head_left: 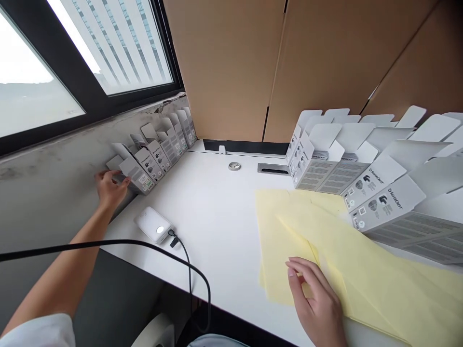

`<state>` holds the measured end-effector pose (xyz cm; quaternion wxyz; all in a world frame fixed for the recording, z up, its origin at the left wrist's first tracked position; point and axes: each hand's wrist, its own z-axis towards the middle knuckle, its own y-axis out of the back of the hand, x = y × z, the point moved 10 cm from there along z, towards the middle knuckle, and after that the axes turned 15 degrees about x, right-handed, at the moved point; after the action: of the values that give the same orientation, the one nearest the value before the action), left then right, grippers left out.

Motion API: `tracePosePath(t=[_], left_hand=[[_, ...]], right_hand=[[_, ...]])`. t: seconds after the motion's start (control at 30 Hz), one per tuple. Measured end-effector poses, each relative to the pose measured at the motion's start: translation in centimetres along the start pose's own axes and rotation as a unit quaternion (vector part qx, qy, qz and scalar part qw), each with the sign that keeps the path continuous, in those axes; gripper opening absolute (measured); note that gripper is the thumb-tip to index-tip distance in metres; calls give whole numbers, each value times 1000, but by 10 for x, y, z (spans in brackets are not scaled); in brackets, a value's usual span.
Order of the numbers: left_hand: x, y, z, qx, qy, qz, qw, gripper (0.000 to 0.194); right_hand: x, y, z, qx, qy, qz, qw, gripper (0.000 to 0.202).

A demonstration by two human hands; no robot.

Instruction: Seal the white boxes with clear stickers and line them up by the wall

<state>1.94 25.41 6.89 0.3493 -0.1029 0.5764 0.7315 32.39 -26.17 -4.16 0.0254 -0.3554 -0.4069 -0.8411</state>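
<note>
My left hand (pixel 111 187) reaches to the near end of a row of small grey-and-white boxes (pixel 147 164) along the wall, its fingers around the sides of the nearest box (pixel 135 174). My right hand (pixel 314 294) is over yellow paper sheets (pixel 300 226) at the lower right, fingers curved, thumb and forefinger near each other with a gap between them and nothing held. Larger groups of open-topped boxes (pixel 385 193) stand behind and right of the paper, flaps up.
A white power bank (pixel 154 225) with a black cable (pixel 186 255) lies at the table's left front edge. A round ring (pixel 234 166) and a slotted outlet (pixel 274 169) sit further back. Brown panels (pixel 231 67) rise behind, with a window (pixel 119 43) at left.
</note>
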Motion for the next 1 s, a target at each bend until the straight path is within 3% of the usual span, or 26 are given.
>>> tracePosePath(t=[0.2,0.33,0.47,0.53,0.6,0.7,0.83,0.93,1.0], left_hand=[[-14,-7,-2,25,-60,45,997,19],[-35,9,-15,17,-89,65,994,20],[-92,33,-45,-31,-176,99,979,27],[-130,36,-67,-39,-244,100,964,27],[-163,29,-86,-10,-292,87,953,25],[-200,3,-107,82,-315,67,943,22],[-233,-47,-118,229,-303,8,925,25],[-262,-102,-129,368,-294,-22,882,30],[-280,-142,-141,462,-275,-45,842,29]], right_hand=[[0,3,-1,-10,-4,-9,1000,19],[-1,2,0,-4,-4,5,1000,18],[1,-1,2,3,-1,19,1000,17],[4,-1,0,3,0,29,1000,17],[8,5,-3,2,-1,39,999,17],[12,28,-4,9,3,44,999,17],[-5,85,8,25,-32,8,999,16],[-41,123,25,35,-142,-95,985,17],[-65,128,40,82,-220,-165,958,22]])
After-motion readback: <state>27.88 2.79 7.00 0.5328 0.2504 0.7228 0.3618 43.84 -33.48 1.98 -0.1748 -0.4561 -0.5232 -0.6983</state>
